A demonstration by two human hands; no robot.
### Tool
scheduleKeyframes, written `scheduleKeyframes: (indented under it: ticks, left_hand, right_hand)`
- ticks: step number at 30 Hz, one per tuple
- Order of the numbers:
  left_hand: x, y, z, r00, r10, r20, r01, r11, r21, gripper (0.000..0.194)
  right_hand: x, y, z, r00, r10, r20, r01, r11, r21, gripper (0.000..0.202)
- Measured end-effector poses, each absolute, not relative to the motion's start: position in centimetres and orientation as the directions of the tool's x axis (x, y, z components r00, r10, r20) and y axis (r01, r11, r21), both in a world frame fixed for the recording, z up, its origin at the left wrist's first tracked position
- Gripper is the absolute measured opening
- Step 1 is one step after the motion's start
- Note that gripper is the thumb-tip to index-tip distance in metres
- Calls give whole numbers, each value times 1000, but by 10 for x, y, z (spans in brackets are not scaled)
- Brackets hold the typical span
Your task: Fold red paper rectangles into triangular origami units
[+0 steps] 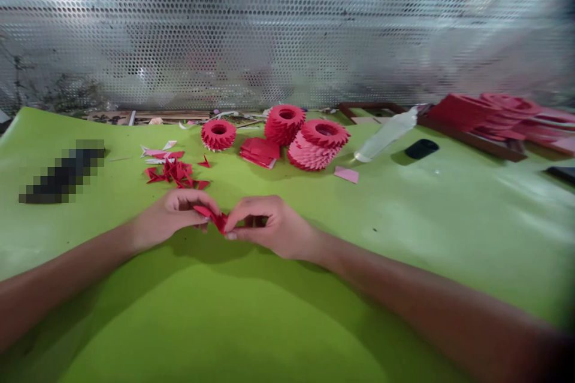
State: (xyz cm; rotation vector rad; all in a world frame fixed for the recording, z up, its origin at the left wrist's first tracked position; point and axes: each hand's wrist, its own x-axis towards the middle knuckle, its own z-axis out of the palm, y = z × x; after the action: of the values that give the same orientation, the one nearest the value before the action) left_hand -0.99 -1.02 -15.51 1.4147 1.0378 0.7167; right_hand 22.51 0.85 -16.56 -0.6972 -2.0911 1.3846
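Between my two hands, above the green table, is a small piece of folded red paper (218, 219). My left hand (173, 215) pinches its left end with thumb and finger. At the other end, the thumb and index finger of my right hand (269, 224) press on the paper. Just beyond my left hand lies a loose pile of folded red paper pieces (175, 173), with a few pink and white ones behind it. A flat stack of red paper (259, 151) rests farther back, near the middle.
Rings built from folded paper stand at the back: a small red ring (218, 134), a red stack (284, 122) and a pink-and-red stack (318, 145). A glue bottle (386, 134), black cap (421, 148) and pink slip (346, 175) lie to their right. A tray (476, 137) holds red paper.
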Motion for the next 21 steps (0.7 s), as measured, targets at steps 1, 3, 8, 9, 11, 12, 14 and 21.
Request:
scheduleKeyframes:
  ticks: [1, 3, 8, 9, 11, 12, 14, 21]
  left_hand:
    - [-10, -10, -155, 415, 898, -148, 182, 78, 980, 10]
    - [-10, -10, -155, 413, 899, -149, 186, 77, 980, 10]
    - [-11, -10, -156, 410, 903, -133, 176, 65, 982, 11]
    - [-11, -10, -157, 408, 904, -126, 169, 61, 984, 11]
    - [-11, -11, -157, 403, 908, -116, 158, 56, 986, 11]
    - [-11, -11, -157, 401, 909, -113, 153, 55, 987, 10]
    - [-10, -11, -156, 398, 911, -110, 142, 57, 988, 10]
    - [-8, -12, -155, 404, 909, -102, 153, 43, 987, 15]
  right_hand:
    - [225, 9, -165, -722, 678, 137, 135, 333, -933, 19]
    - [225, 8, -165, -711, 695, 108, 164, 313, -935, 22]
    - [224, 6, -162, -672, 740, -43, 230, 153, -961, 31]
    - [223, 6, -161, -661, 747, -70, 237, 119, -964, 32]
    - [222, 6, -160, -638, 763, -101, 235, 69, -970, 34]
    - [222, 6, -159, -630, 769, -104, 227, 54, -972, 34]
    - [222, 7, -159, -622, 776, -103, 209, 38, -977, 33]
    - [220, 9, -164, -595, 802, -61, 105, 2, -994, 34]
